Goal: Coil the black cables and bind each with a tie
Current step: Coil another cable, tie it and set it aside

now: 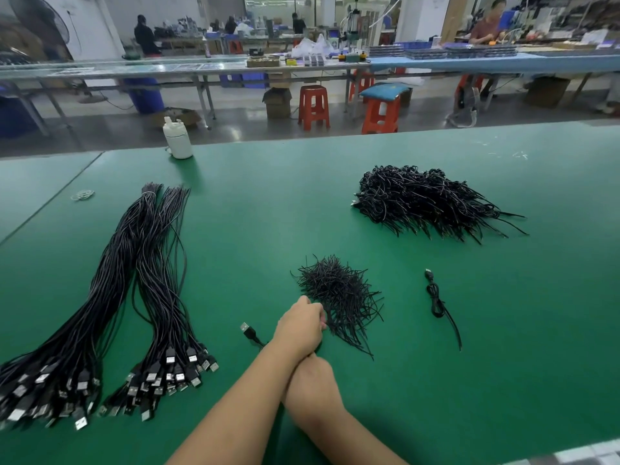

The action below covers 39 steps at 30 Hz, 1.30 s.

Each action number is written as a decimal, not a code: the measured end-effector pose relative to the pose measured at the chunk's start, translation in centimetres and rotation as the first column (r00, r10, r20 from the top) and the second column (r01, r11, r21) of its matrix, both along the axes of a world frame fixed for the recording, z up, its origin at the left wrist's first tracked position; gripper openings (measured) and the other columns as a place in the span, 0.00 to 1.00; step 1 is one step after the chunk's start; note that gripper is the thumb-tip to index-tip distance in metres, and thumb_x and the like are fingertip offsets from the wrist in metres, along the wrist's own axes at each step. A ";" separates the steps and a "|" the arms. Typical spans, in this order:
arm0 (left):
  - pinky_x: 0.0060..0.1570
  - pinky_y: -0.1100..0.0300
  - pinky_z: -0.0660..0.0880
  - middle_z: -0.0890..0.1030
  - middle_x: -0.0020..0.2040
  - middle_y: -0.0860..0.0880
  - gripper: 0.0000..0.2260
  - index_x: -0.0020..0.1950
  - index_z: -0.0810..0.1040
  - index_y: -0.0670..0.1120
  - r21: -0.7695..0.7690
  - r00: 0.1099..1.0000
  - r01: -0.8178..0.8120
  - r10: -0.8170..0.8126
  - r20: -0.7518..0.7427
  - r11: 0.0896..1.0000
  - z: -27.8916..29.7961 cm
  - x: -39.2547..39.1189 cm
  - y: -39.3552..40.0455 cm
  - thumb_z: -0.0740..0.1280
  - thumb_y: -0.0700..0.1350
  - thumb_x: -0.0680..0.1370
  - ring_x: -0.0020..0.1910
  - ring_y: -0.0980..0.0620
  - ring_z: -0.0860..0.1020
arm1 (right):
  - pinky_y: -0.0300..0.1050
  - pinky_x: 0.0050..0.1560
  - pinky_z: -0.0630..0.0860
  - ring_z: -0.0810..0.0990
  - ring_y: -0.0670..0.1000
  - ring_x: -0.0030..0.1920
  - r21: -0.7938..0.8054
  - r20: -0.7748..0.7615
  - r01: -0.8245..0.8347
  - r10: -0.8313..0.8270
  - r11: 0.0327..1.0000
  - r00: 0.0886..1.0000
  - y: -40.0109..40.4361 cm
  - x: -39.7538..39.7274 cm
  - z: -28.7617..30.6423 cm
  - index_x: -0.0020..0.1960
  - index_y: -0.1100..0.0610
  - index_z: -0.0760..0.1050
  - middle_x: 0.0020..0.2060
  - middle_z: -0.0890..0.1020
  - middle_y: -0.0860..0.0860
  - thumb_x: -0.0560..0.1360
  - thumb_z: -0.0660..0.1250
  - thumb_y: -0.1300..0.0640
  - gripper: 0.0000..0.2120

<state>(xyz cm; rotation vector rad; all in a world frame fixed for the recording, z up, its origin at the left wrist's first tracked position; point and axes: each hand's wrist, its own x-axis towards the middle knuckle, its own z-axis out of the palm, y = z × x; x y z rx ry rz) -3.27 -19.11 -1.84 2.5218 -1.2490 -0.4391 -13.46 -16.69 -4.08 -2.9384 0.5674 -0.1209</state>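
No legible text, label, brand, number or sign anywhere.

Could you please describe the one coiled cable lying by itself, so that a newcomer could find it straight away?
Start at the big heap of finished cables far right on the green table. Come toward the near edge, right of the small pile of ties. The single coiled cable lies there alone, touching nothing, its tail trailing nearward.

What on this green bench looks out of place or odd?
One coiled cable lies alone, apart from the finished pile. A loose rubber band lies by the straight bundles. Nothing looks spilled or damaged.
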 end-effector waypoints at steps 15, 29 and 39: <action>0.43 0.68 0.71 0.79 0.45 0.57 0.06 0.49 0.82 0.51 -0.671 0.981 -0.074 0.176 0.085 0.737 7.4 0.4 8.0 0.69 0.41 0.77 0.43 0.61 0.77 | 0.52 0.43 0.67 0.77 0.59 0.46 0.418 0.162 0.210 -0.300 0.884 0.940 -1.3 0.1 0.5 0.45 0.52 0.62 0.42 0.78 0.51 0.84 0.49 0.48 0.12; 0.47 0.60 0.74 0.84 0.44 0.51 0.06 0.43 0.84 0.51 -0.373 0.874 -0.436 0.288 -0.391 0.819 3.1 -0.5 9.0 0.71 0.40 0.76 0.44 0.52 0.80 | 0.48 0.39 0.68 0.68 0.47 0.31 0.901 0.170 -0.009 -0.333 0.434 0.928 -2.9 0.2 2.1 0.46 0.49 0.69 0.31 0.70 0.46 0.84 0.53 0.51 0.11; 0.36 0.54 0.76 0.75 0.40 0.50 0.03 0.41 0.80 0.47 -0.368 0.909 0.093 0.071 0.410 0.925 4.4 -1.7 10.1 0.73 0.44 0.73 0.38 0.49 0.76 | 0.45 0.27 0.65 0.66 0.50 0.22 0.950 0.088 0.059 -0.443 0.308 0.892 -2.8 0.8 3.5 0.40 0.54 0.67 0.29 0.68 0.49 0.84 0.54 0.50 0.16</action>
